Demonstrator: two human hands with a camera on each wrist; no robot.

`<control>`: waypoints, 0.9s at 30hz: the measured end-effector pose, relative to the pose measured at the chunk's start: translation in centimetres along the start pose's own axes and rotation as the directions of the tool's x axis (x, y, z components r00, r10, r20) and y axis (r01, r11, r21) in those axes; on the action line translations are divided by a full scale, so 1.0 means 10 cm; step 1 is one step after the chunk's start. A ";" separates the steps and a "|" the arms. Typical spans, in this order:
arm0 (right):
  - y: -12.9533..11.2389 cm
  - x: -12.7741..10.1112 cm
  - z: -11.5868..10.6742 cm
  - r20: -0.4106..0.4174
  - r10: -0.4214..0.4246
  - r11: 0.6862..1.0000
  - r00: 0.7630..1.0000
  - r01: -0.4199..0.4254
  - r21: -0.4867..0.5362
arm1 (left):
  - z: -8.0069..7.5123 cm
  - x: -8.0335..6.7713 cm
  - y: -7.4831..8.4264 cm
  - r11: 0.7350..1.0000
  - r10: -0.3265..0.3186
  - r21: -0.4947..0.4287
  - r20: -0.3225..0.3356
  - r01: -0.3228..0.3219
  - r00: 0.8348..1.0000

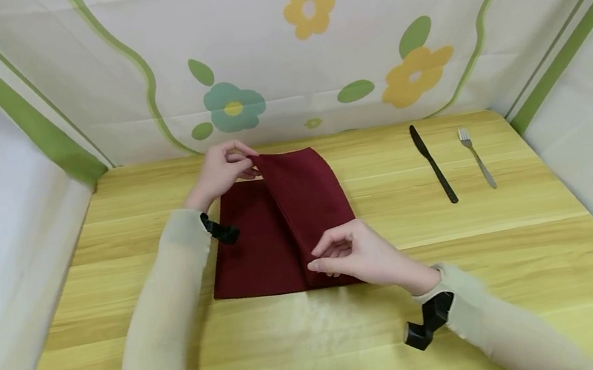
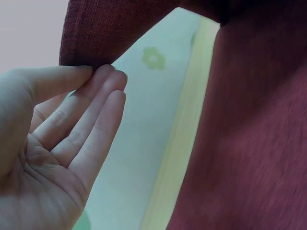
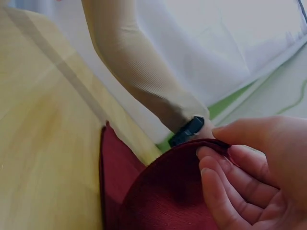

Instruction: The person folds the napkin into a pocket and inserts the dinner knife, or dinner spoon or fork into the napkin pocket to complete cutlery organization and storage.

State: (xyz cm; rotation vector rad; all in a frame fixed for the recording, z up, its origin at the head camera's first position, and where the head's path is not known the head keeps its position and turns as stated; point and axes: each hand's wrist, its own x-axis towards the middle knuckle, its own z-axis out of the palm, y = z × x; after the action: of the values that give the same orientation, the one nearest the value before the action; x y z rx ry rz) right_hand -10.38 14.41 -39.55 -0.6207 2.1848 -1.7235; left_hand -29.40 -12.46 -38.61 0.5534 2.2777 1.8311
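Note:
A dark red cloth napkin (image 1: 256,242) lies on the wooden table, its right part lifted and bent over in a raised flap (image 1: 305,187). At the flap's far corner, my left hand (image 1: 222,172) pinches the edge between thumb and fingertips. The left wrist view shows that corner of the napkin (image 2: 110,28) hanging from the thumb and fingers, with more cloth at the right. Near the front, my right hand (image 1: 361,253) pinches the flap's other corner. In the right wrist view its thumb and index finger grip the hemmed edge of the napkin (image 3: 168,177).
To the right on the table (image 1: 527,265) lie a black knife (image 1: 434,164) and a silver fork (image 1: 476,158), roughly side by side. A white curtain (image 1: 263,36) printed with flowers hangs behind the far edge, and white cloth walls stand at both sides.

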 end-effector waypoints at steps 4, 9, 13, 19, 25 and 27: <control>-0.02 0.12 0.13 0.036 -0.024 0.999 0.999 0.023 0.040 | -0.15 -0.06 0.02 1.000 -0.019 0.024 -0.027 0.019 0.999; -0.06 0.26 0.27 0.053 -0.055 0.997 0.997 0.053 0.054 | -0.31 -0.12 0.02 0.999 -0.025 0.036 -0.071 0.027 0.997; -0.07 0.35 0.37 0.066 -0.069 0.997 0.995 0.066 0.047 | -0.42 -0.17 0.00 0.996 -0.045 0.067 -0.075 0.050 0.996; -0.01 0.48 0.49 0.096 -0.062 0.997 0.993 0.058 0.048 | -0.49 -0.22 -0.07 0.989 -0.115 0.085 -0.052 0.119 0.992; 0.14 0.60 0.63 0.116 -0.011 0.999 0.993 0.006 0.041 | -0.53 -0.25 -0.24 0.978 -0.192 0.080 -0.043 0.195 0.981; 0.19 0.63 0.68 0.110 -0.003 0.999 0.994 -0.001 0.034 | -0.54 -0.26 -0.30 0.973 -0.213 0.081 -0.032 0.215 0.977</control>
State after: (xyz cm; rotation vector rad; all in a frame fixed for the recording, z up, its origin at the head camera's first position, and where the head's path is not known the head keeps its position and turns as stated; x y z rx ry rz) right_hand -12.88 5.86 -42.77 -0.6914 2.0762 -1.6817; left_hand -29.51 -18.87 -40.51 0.2858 2.3344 1.6547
